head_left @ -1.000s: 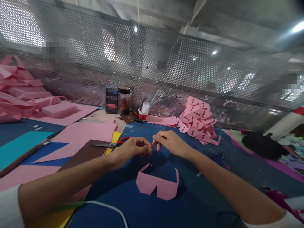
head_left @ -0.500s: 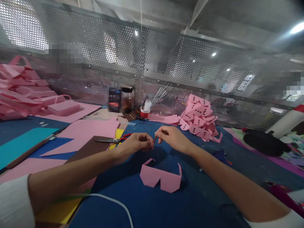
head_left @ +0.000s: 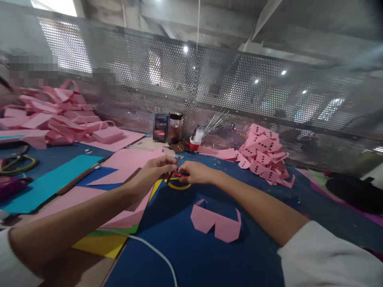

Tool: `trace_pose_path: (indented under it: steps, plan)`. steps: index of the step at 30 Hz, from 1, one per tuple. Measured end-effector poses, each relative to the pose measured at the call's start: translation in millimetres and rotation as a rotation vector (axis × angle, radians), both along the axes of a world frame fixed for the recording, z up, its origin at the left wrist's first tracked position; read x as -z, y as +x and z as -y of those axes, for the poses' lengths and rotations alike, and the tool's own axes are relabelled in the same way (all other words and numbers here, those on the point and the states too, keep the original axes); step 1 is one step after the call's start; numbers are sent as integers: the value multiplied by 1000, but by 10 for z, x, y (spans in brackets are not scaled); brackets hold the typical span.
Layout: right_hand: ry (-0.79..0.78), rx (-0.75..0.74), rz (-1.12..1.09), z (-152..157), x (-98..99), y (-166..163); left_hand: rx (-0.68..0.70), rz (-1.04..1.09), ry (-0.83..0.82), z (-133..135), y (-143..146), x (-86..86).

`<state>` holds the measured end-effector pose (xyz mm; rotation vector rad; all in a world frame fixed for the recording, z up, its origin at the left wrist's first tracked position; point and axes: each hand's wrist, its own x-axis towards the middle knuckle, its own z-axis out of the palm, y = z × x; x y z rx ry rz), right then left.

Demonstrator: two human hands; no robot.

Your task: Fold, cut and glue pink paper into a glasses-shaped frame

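Observation:
My left hand pinches a narrow dark brown paper strip held upright over the table. Just right of it, my right hand has its fingers curled on the red and yellow handles of a pair of scissors; the blades are hidden behind my left hand. Nearer me, pink paper glasses stand on the blue table, their side arms folded back. Left of them lie sheets of pink paper.
A pile of pink folded pieces with dark dots stands at the back right; another pink pile is far left. A red cup and a jar stand by the mesh wall. A white cable crosses the front.
The view has swung left. My hands, which were together at a small brown piece, have moved left; my right hand has let it go and reached the scissors' handles.

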<state>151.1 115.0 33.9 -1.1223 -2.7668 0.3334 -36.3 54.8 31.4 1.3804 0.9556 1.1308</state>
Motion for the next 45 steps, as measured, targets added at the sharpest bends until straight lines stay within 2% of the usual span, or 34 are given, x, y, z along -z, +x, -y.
trace_pose_path:
  steps: [6,10,16,20,22,24,26,28,31,38,45]
  plan:
    - [12,29,115,-15,-22,-188,-10,13,13,-26,-23,34]
    - [11,132,98,-40,-58,-140,11,28,0,-8,-16,12]
    - [-76,404,-65,-9,-181,399,61,26,-100,-40,33,-12]
    - [-174,436,-215,326,-279,771,126,25,-188,-157,198,26]
    - [-281,432,-397,560,-281,880,157,35,-226,-204,307,50]
    - [-224,467,-412,781,-242,953,197,51,-236,-234,406,74]
    - [-96,528,-314,952,-174,1007,233,64,-233,-249,475,102]
    - [40,612,-224,1059,-100,1046,261,81,-227,-260,507,138]
    - [117,678,-125,1116,-5,1078,281,88,-227,-276,495,195]
    - [127,668,-34,1085,118,1021,263,101,-216,-281,418,201]
    - [130,658,4,1140,116,977,218,99,-204,-230,417,140]
